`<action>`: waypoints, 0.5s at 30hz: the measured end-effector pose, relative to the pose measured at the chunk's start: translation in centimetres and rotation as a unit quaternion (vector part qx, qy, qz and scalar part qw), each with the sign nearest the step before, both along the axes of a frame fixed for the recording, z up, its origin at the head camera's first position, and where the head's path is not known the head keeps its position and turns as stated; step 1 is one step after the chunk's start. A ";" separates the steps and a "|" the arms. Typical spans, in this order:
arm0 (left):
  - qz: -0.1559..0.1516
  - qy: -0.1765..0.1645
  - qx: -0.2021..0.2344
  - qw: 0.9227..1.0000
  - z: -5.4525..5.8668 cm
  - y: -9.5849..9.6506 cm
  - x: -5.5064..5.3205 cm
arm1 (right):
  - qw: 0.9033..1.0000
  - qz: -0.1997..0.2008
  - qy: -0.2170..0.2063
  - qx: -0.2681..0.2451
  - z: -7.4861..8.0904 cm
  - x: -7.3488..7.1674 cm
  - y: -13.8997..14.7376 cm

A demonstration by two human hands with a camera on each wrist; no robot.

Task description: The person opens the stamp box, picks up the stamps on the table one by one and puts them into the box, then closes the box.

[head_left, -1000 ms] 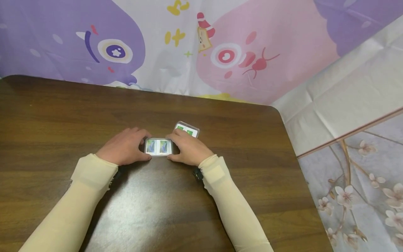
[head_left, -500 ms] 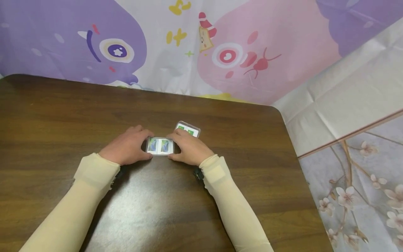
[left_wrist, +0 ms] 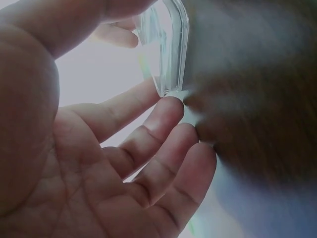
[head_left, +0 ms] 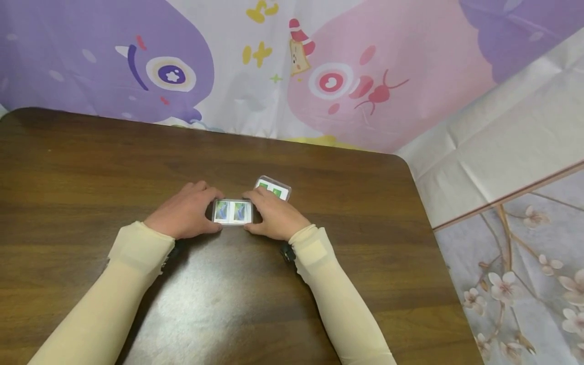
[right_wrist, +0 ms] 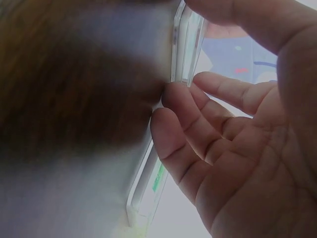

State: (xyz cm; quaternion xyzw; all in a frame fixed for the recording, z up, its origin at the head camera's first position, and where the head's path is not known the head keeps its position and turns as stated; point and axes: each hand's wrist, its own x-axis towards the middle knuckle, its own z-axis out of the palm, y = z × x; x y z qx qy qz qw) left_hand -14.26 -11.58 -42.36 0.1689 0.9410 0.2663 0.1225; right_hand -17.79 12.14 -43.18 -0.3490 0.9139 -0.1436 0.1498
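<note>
A flat clear plastic case (head_left: 232, 212) lies between both hands over the wooden table, showing two small blue-green pictures on white. My left hand (head_left: 184, 210) grips its left end, thumb on the near edge and fingers at the far one. At the opposite end, my right hand (head_left: 279, 217) pinches it the same way. A second clear case (head_left: 284, 191) with green pictures lies tilted behind the right hand, partly covered by its fingers. In the left wrist view, the case's edge (left_wrist: 174, 49) sits by the fingertips. The right wrist view shows the second case (right_wrist: 141, 196) below the fingers.
The brown wooden table (head_left: 219, 304) spreads around the hands, with a glare spot in front. A printed cartoon cloth (head_left: 246, 96) hangs along its back edge, and a floral cloth (head_left: 520, 274) runs down the right side.
My left hand has shifted slightly right and away from the body at the case's left end. The head view has drifted a little. Both hands keep hold of the case.
</note>
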 end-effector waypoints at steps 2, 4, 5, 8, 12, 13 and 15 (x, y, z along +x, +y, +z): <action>0.001 0.001 -0.002 1.000 0.1 0.1 0.0 | 1.000 0.000 0.002 0.004 0.1 0.0 0.0; 0.003 0.001 -0.004 1.000 0.0 0.1 0.0 | 1.000 0.001 0.001 0.007 0.2 0.0 0.0; 0.003 0.002 -0.005 1.000 0.0 0.2 0.0 | 1.000 0.001 0.000 0.008 0.2 0.0 0.0; 0.005 0.004 -0.008 1.000 -0.1 0.3 0.0 | 1.000 0.002 -0.002 0.011 0.2 0.0 0.1; 0.004 0.007 -0.009 1.000 -0.2 0.3 0.0 | 1.000 0.002 -0.008 0.009 0.4 0.0 0.2; 0.004 0.007 -0.010 1.000 -0.2 0.3 0.0 | 1.000 0.002 -0.012 0.007 0.5 0.0 0.2; 0.005 0.008 -0.010 1.000 -0.2 0.3 0.0 | 1.000 0.000 -0.020 -0.001 0.6 0.0 0.4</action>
